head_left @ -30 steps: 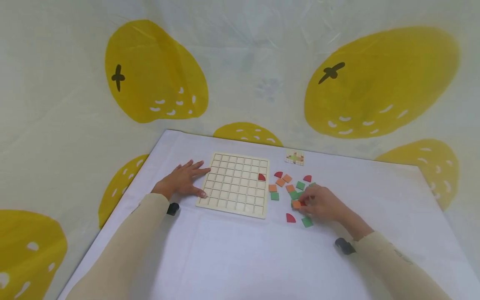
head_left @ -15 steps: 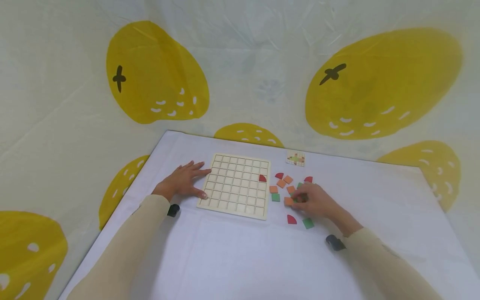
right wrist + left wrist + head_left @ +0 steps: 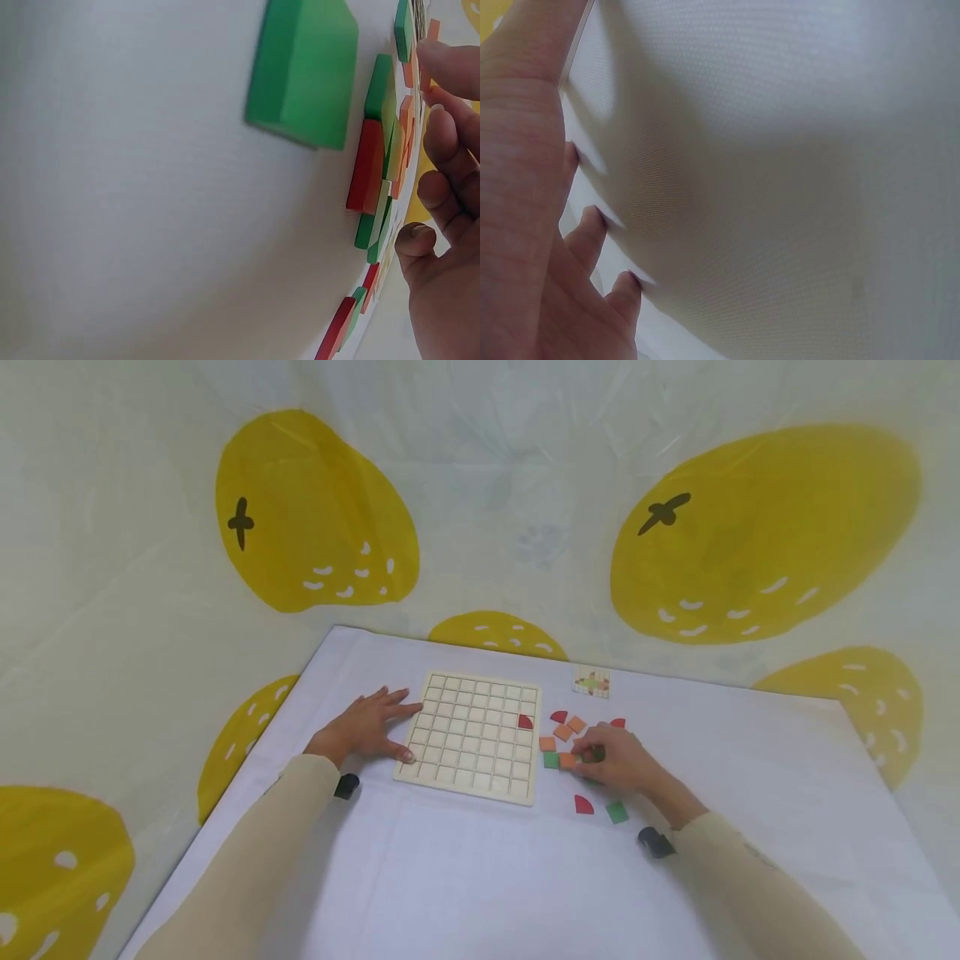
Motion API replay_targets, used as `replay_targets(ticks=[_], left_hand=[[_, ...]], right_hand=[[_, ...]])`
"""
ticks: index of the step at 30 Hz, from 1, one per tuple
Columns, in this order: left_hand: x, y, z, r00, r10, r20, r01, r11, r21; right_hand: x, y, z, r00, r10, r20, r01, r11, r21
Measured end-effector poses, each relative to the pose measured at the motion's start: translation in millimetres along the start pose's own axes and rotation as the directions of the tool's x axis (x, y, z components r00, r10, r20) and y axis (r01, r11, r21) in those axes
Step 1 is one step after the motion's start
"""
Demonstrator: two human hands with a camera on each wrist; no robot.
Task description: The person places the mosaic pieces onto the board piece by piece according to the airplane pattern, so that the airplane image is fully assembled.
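Note:
My left hand lies with fingers spread at the left side of the pale grid board, thumb and a fingertip touching its edge. In the left wrist view the left hand shows with several fingertips down on the white surface. My right hand pinches an orange square tile between thumb and finger, just right of the board. That orange tile stands on edge in the right wrist view. A red quarter-circle piece sits in a cell near the board's right side.
Loose orange and green tiles lie around the right hand, which hides some. A red quarter-circle and a green tile lie nearer. A small pattern card lies at the back, before the patterned cloth backdrop.
My right hand has moved left toward the board, carrying the orange tile away from the loose pieces. The left hand has stayed at the board's left edge.

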State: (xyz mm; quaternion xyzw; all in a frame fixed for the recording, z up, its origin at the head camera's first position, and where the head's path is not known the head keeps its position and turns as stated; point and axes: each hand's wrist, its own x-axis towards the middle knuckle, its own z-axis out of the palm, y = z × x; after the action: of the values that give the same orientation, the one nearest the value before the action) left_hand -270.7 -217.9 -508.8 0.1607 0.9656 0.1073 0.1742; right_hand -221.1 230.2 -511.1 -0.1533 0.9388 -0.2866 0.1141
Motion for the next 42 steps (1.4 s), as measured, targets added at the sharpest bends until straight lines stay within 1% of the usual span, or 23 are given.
replay_targets(ticks=[2,9,16,20,23,28,35,42], left_hand=[[-0.4,0.0,0.9,1.0,0.001,0.0,-0.001,1.0,0.002],[-2.4,-1.4,1.8,1.0,0.0,-0.011,0.0,1.0,0.002],[-3.6,-3.0,1.4,1.0,0.011,-0.014,-0.011,1.0,0.008],[-3.6,-3.0,-0.2,1.0,0.01,-0.014,-0.01,1.0,0.012],[-2.9,-3.0,-1.1,1.0,0.009,-0.015,-0.009,1.0,0.011],[-1.5,-2.9,-0.8,1.0,0.013,-0.018,-0.013,1.0,0.003],[-1.8,-1.8,0.3,1.0,0.012,-0.021,-0.012,1.0,-0.009],[-1.4,-0.9,2.1,1.0,0.008,-0.011,-0.008,1.0,-0.01]], right_hand=[[1.3,-0.7,0.7,1.0,0.006,-0.001,-0.006,1.0,0.004],[9.4,-3.4,5.2,1.0,-0.008,-0.012,0.008,1.0,0.005],[17.7,-5.4,10.9,0.998,0.059,0.007,-0.059,0.996,0.061],[22.2,-5.1,12.6,0.999,0.033,-0.01,-0.032,0.997,0.069],[25.4,-5.2,14.0,1.0,0.013,-0.027,-0.011,0.998,0.06],[29.0,-8.1,16.6,0.999,0.03,-0.045,-0.027,0.998,0.051],[32.4,-18.8,20.0,0.998,0.026,-0.053,-0.024,0.999,0.045],[38.8,-26.3,24.1,0.997,0.071,-0.042,-0.07,0.997,0.03]])
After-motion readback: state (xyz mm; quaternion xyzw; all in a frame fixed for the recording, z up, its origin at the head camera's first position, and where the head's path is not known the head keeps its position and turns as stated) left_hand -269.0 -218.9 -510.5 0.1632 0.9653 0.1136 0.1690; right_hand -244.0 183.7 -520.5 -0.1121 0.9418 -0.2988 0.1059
